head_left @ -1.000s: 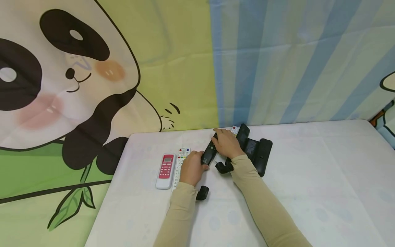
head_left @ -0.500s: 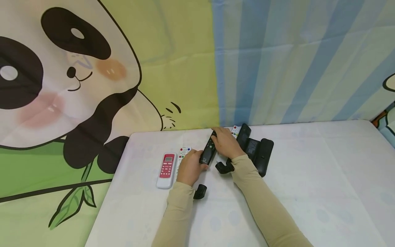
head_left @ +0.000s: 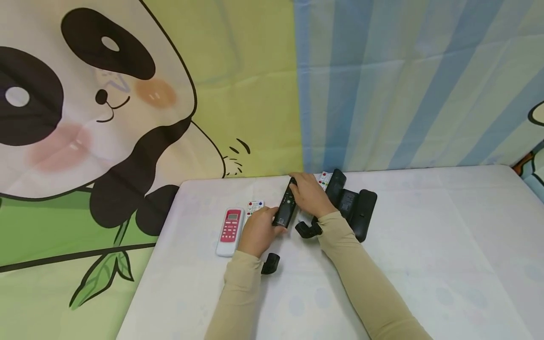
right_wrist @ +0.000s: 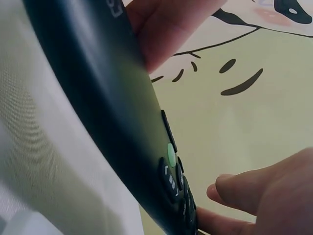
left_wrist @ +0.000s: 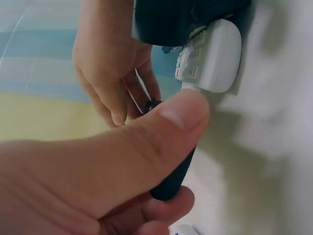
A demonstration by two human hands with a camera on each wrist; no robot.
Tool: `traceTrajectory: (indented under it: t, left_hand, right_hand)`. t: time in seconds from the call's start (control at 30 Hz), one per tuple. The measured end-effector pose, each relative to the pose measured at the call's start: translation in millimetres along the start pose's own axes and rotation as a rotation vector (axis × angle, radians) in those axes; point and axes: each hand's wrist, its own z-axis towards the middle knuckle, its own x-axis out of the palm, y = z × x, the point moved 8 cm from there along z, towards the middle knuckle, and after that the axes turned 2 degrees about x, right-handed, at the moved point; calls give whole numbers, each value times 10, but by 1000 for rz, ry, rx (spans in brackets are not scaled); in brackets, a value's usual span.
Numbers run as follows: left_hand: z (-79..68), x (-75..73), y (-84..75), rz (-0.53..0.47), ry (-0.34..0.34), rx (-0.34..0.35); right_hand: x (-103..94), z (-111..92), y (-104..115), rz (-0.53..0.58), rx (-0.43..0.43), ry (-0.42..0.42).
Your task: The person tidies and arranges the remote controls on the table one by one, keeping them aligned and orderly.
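A black remote control [head_left: 284,208] stretches between my two hands above the left half of the table. Its lower end is pinched by my left hand [head_left: 257,234], and in the left wrist view the thumb [left_wrist: 161,120] lies across it. At the upper end, the fingers of my right hand [head_left: 311,194] hold the other tip. Close up in the right wrist view, the black remote's side and buttons show, one of them green. Left of my left hand lies a white remote with a red face [head_left: 230,229], beside a white remote [head_left: 256,205] partly covered by that hand.
Right of my right hand, several black remotes, one of them the outermost remote [head_left: 363,215], lie side by side with another white remote [head_left: 325,178]. Black wrist-camera mounts [head_left: 270,263] stick out at my wrists. A printed cloth wall [head_left: 382,94] rises behind the table's far edge.
My left hand has shifted slightly left with the black remote's lower end, and the remote follows a little. My right hand keeps nearly the same place. The head view has tilted slightly.
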Motion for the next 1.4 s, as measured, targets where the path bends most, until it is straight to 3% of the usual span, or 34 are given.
traceTrajectory:
  t: [0.53, 0.8, 1.4]
  left_hand:
    - [-130, -141, -18, -17, -24, 10]
    - [-254, -189, -36, 16, -74, 21]
    - [-458, -202, -64, 61, -132, 64]
  right_hand:
    - [-51, 11, 42, 99, 45, 1]
    - [-85, -6, 63, 169, 35, -25]
    - [-7, -31, 185, 132, -33, 4]
